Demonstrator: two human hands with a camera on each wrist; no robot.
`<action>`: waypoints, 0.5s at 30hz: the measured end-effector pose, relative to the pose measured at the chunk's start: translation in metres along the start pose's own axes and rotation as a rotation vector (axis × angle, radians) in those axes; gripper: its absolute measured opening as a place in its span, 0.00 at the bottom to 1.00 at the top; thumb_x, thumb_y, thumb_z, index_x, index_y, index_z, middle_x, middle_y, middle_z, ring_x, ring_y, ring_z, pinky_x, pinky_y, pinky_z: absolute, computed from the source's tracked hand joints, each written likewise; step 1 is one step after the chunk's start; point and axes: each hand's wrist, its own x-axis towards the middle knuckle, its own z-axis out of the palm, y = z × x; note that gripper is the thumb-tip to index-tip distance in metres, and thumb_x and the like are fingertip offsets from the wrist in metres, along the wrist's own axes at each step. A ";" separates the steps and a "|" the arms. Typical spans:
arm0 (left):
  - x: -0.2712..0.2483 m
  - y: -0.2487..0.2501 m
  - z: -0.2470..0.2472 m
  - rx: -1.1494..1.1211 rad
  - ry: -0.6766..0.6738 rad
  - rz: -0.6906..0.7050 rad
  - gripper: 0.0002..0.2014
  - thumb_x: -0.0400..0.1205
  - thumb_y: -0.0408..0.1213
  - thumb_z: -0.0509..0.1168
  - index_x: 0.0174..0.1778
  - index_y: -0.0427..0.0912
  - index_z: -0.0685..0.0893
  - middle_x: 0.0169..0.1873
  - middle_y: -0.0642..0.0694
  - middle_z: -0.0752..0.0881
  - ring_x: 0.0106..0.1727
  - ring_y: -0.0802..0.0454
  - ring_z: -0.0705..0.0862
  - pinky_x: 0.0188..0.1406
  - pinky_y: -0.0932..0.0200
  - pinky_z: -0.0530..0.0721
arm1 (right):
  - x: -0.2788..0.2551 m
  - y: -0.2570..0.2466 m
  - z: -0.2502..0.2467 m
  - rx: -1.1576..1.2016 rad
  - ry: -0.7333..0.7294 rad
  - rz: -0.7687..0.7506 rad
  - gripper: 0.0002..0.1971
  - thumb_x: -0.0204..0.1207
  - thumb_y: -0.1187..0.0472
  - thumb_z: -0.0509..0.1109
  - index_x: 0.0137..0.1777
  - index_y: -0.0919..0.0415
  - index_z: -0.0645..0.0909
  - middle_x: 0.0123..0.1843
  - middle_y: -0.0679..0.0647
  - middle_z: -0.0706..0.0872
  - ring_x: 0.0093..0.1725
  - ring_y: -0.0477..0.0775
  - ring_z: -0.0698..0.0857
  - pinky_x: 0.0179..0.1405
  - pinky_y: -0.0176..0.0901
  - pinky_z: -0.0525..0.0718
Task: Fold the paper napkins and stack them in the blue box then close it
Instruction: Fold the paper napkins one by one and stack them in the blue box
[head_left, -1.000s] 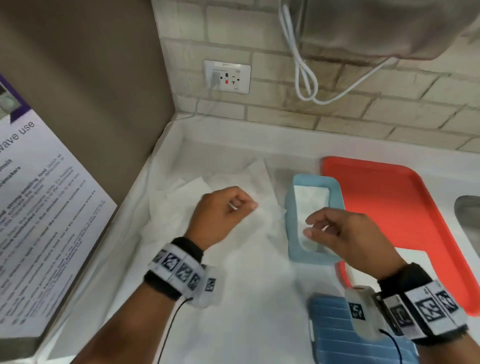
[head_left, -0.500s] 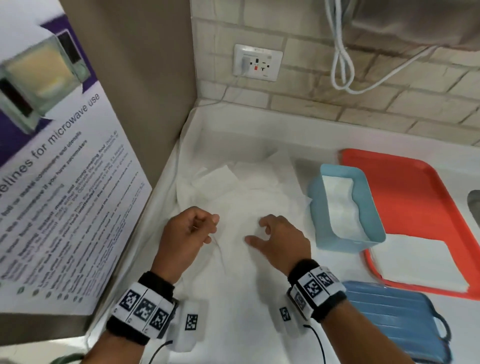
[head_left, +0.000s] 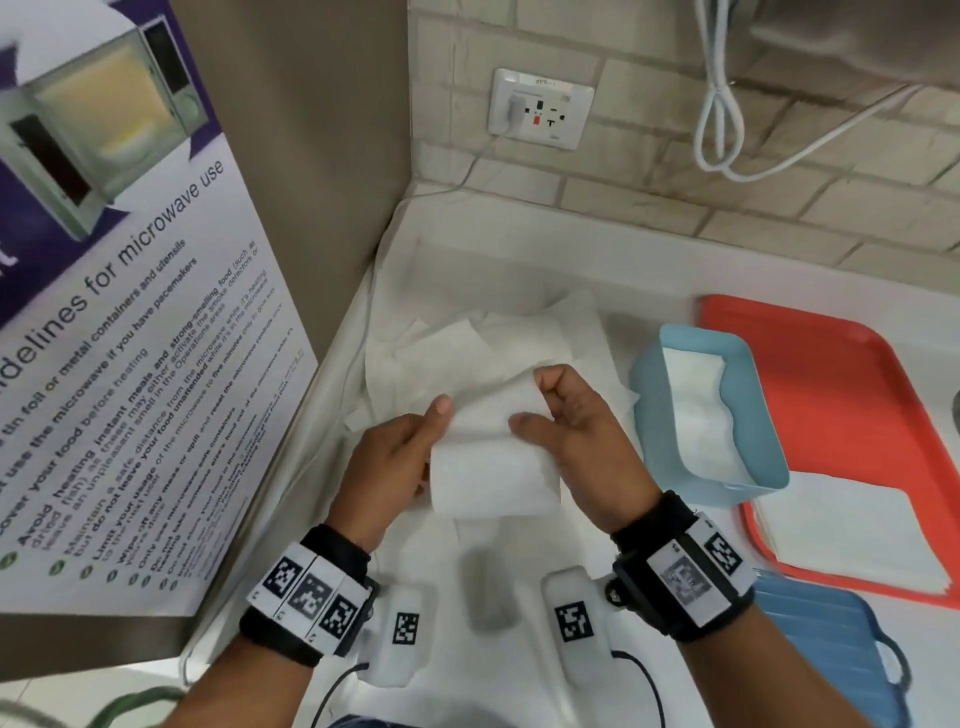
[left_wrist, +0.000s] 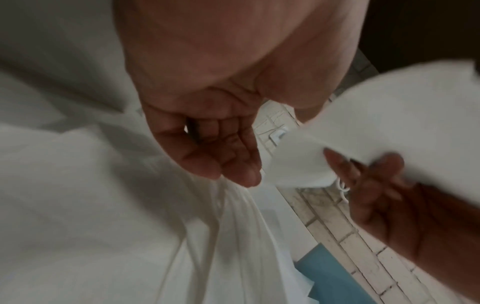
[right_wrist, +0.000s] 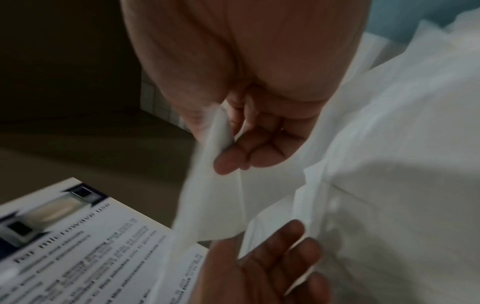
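Poster (head_left: 130, 338): "guidelines for microwave use", partly cut off.

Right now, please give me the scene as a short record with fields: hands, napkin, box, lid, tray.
left hand: pinches the left edge of the held napkin
right hand: pinches its right edge
held napkin: lifted over the loose napkin pile, partly folded
blue box: open, folded napkins inside, on the edge of the tray
blue lid: off, lying on the counter
red tray: holds a flat napkin stack
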 end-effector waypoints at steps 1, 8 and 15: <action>0.001 0.003 0.002 -0.046 -0.034 -0.013 0.36 0.75 0.77 0.65 0.46 0.43 0.93 0.44 0.46 0.94 0.49 0.47 0.92 0.48 0.50 0.87 | 0.001 -0.004 0.003 0.046 -0.033 -0.013 0.14 0.74 0.69 0.72 0.57 0.59 0.77 0.56 0.57 0.90 0.54 0.56 0.88 0.52 0.53 0.87; 0.003 0.023 -0.006 -0.352 -0.126 -0.100 0.21 0.76 0.57 0.72 0.55 0.44 0.92 0.58 0.36 0.92 0.58 0.40 0.90 0.62 0.43 0.85 | -0.016 0.016 -0.005 -0.225 -0.203 0.001 0.20 0.81 0.65 0.74 0.71 0.55 0.75 0.66 0.52 0.87 0.64 0.55 0.88 0.58 0.54 0.89; 0.007 0.015 -0.016 -0.340 0.043 -0.002 0.23 0.75 0.46 0.77 0.58 0.32 0.87 0.59 0.30 0.90 0.64 0.34 0.89 0.74 0.25 0.78 | 0.016 0.045 -0.039 -0.838 0.238 0.177 0.23 0.76 0.41 0.76 0.67 0.50 0.84 0.66 0.50 0.86 0.57 0.51 0.88 0.57 0.41 0.79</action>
